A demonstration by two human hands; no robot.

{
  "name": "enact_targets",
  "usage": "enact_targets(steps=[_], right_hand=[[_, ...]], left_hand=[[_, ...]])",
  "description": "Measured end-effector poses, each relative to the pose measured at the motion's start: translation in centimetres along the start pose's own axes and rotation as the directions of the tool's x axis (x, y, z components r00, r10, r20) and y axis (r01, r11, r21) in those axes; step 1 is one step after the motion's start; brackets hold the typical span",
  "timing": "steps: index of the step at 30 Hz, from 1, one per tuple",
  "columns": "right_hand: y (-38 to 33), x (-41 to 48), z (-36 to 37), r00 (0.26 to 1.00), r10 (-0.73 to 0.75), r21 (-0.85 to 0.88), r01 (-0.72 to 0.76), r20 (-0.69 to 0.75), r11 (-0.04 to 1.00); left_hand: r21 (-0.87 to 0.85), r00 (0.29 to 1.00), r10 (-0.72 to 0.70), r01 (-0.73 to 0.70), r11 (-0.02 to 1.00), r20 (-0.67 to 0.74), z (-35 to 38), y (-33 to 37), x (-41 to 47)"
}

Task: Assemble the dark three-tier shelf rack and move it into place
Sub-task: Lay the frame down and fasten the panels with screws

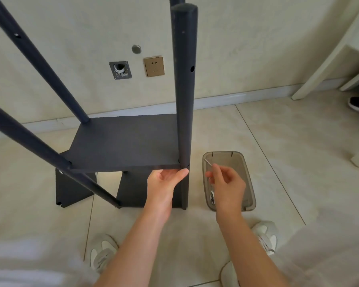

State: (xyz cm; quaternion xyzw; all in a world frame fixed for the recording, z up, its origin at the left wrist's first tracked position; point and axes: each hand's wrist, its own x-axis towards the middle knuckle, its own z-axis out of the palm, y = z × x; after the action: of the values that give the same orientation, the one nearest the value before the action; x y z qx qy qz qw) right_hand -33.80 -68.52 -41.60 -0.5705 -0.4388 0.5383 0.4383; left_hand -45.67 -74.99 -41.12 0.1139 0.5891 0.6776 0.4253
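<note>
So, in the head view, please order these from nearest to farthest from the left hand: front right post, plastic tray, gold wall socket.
1. Front right post: the left hand touches it with the thumb.
2. Plastic tray: on the floor, to the right.
3. Gold wall socket: on the far wall.

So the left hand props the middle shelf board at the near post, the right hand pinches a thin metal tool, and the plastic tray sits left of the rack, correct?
No. The head view shows the plastic tray on the floor right of the rack, below the right hand. The left hand at the shelf board and the pinched thin metal tool are as stated.
</note>
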Motion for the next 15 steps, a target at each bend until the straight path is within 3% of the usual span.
enact_targets(steps=[4, 9, 15], right_hand=[[-2.1, -3.0, -0.7, 0.993, -0.016, 0.024, 0.013, 0.116, 1.0], [-3.0, -4.4, -1.6, 0.985, -0.016, 0.003, 0.016, 0.171, 1.0], [-2.8, -3.9, -1.4, 0.981, -0.031, -0.059, 0.044, 0.193, 0.997]], left_hand=[[-0.102, 0.998, -0.017, 0.023, 0.994, 0.06, 0.2, 0.1, -0.1], [-0.179, 0.984, -0.169, 0.156, 0.971, -0.062, 1.0, 0.7, 0.1], [-0.12, 0.974, -0.184, 0.168, 0.978, -0.135, 0.9, 0.7, 0.6]])
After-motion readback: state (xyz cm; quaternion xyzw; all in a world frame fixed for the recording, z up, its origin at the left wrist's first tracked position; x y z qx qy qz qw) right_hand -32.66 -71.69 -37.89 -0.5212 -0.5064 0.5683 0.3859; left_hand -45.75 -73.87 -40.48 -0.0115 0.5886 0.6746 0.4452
